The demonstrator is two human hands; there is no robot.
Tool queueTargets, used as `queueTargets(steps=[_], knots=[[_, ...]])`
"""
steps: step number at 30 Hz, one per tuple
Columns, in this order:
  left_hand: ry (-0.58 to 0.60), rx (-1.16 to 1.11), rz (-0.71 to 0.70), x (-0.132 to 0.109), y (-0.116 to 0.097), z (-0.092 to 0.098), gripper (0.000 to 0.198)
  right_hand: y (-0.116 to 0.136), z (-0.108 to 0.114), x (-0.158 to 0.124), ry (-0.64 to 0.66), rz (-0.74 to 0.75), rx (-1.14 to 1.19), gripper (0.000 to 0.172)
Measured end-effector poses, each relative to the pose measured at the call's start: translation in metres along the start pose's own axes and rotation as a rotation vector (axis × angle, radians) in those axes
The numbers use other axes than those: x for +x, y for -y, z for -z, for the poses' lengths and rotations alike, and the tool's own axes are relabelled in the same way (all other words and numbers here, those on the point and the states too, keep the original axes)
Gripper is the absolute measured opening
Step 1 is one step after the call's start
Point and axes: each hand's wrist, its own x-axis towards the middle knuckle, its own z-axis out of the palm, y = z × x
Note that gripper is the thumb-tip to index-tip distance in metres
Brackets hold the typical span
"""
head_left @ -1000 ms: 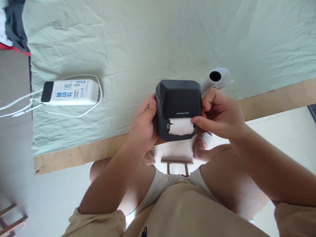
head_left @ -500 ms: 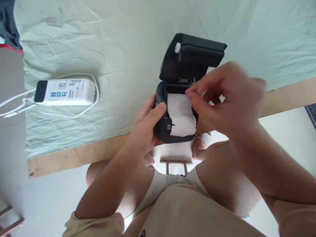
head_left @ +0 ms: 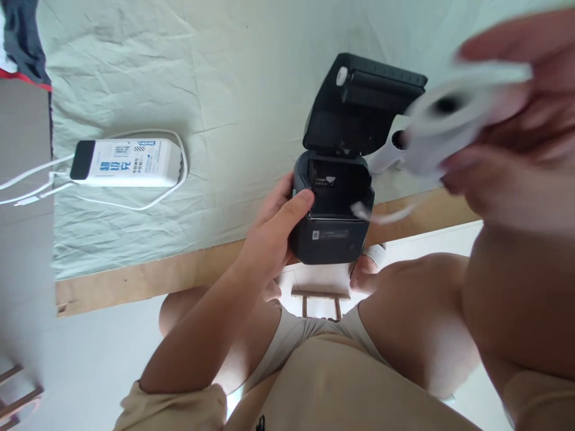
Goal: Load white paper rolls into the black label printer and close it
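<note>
A black label printer (head_left: 332, 236) stands at the table's front edge with its lid (head_left: 354, 111) tipped up, showing the dark paper bay inside. My left hand (head_left: 281, 224) is closed around the printer's left side, thumb over the rim. To the right, raised above the table, my right hand (head_left: 516, 143) grips a white paper roll (head_left: 467, 129), blurred by motion. A loose paper tail (head_left: 395, 215) trails from the roll toward the printer's right side. Behind the printer lies another white roll-like object (head_left: 384, 157), partly hidden.
A white power bank (head_left: 135, 164) with a black end lies on the green cloth (head_left: 233, 96) at left, cables running off to the left. Dark fabric (head_left: 27, 42) hangs over the upper left corner. The bare wooden table edge (head_left: 135, 278) runs along the front.
My right hand has moved up and to the right, lifting the paper roll out of the printer. The bay now shows no roll. My left hand stays on the printer.
</note>
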Motion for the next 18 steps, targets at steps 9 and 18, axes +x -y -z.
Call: queueTargets(steps=[9, 18], knots=[[0.042, -0.020, 0.007, 0.001, -0.001, 0.001, 0.032, -0.094, 0.027, 0.035, -0.680, -0.132, 0.099, 0.029], [0.035, 0.010, 0.018, 0.003, -0.002, 0.002, 0.036, -0.092, 0.042, 0.009, -0.331, -0.042, -0.665, 0.039]])
